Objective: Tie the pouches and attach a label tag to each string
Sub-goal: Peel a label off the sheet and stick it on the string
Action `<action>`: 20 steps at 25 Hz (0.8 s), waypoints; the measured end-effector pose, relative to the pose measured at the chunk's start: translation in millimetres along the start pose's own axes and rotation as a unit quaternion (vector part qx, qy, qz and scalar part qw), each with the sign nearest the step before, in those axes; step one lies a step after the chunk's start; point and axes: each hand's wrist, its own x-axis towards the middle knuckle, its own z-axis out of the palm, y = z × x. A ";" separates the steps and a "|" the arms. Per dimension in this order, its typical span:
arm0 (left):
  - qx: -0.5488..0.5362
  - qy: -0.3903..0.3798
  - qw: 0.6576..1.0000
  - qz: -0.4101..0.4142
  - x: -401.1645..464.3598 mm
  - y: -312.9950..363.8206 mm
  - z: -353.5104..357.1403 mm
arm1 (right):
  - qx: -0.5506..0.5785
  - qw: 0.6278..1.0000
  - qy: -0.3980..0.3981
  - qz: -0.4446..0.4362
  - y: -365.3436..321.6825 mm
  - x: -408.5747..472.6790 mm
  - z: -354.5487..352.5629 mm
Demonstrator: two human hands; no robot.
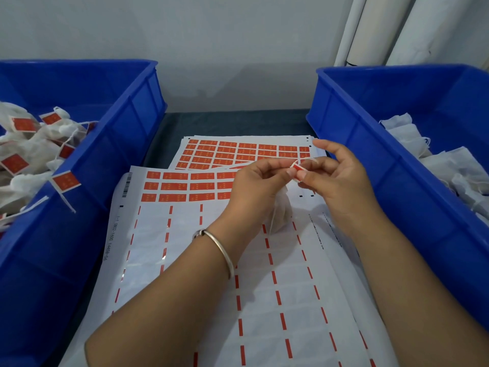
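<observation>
The step in hand was judged to be the folding of a red label tag [297, 170] over the pouch string [310, 160]; it would be done well if the halves were squared before pressing, with the string kept inside the fold. Finished, tagged pouches [29, 152] lay in the left bin [127, 133]. The left hand [254, 186] was curled, one end of the tag pinched at its fingertips, while the pouch [280, 213] hung below over the label sheet [185, 181]. The tag's other end was pinched by the right hand [336, 178], its remaining fingers loosely spread. Untied pouches [449, 165] waited in the right bin [370, 144].
</observation>
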 end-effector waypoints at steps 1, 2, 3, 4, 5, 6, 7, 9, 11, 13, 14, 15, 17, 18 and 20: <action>0.002 0.004 1.000 -0.003 0.7 -0.1 0.7 | -0.004 1.000 0.007 -0.002 0.6 0.5 -0.1; 0.007 0.005 1.000 -0.005 1.2 0.1 1.2 | -0.009 1.000 0.013 -0.005 0.9 0.9 0.0; 0.015 0.004 1.000 -0.004 1.7 0.6 1.4 | -0.016 1.000 0.017 -0.009 1.2 1.2 0.2; 0.026 -0.002 1.000 0.004 2.0 1.2 0.8 | -0.022 1.000 0.018 -0.012 1.4 1.4 0.5; 0.037 -0.011 0.999 0.016 2.1 1.8 0.0 | -0.022 0.999 0.018 -0.014 1.8 1.7 1.0; 0.048 -0.021 0.998 0.027 1.6 2.8 -0.9 | -0.018 1.000 0.018 -0.015 2.2 1.7 1.6; 0.060 -0.027 0.997 0.035 1.4 3.8 -1.9 | -0.011 1.000 0.018 -0.017 2.7 1.8 2.3; 0.084 -0.025 0.995 0.039 1.5 5.1 -3.4 | -0.003 1.000 0.019 -0.018 3.7 1.5 3.6; 0.111 -0.033 0.992 0.046 2.2 5.5 -4.8 | 0.010 0.999 0.025 -0.016 5.3 1.4 4.2; 0.163 -0.069 0.983 0.058 3.0 5.4 -6.2 | 0.037 0.999 0.035 -0.013 7.1 2.0 3.6; 0.187 -0.089 0.976 0.060 2.7 5.7 -6.5 | 0.050 0.998 0.040 -0.010 7.8 2.4 3.1; 0.205 -0.101 0.972 0.062 2.5 5.9 -6.5 | 0.061 0.997 0.044 -0.008 7.9 3.0 2.8; 0.222 -0.088 0.968 0.078 3.5 6.8 -6.8 | 0.085 0.995 0.046 -0.006 7.2 4.4 1.8; 0.219 -0.069 0.970 0.085 4.6 7.8 -7.5 | 0.098 0.994 0.046 -0.007 7.2 5.1 1.3; 0.203 -0.025 0.975 0.083 8.0 12.7 -10.4 | 0.112 0.992 0.050 -0.007 9.8 6.7 1.3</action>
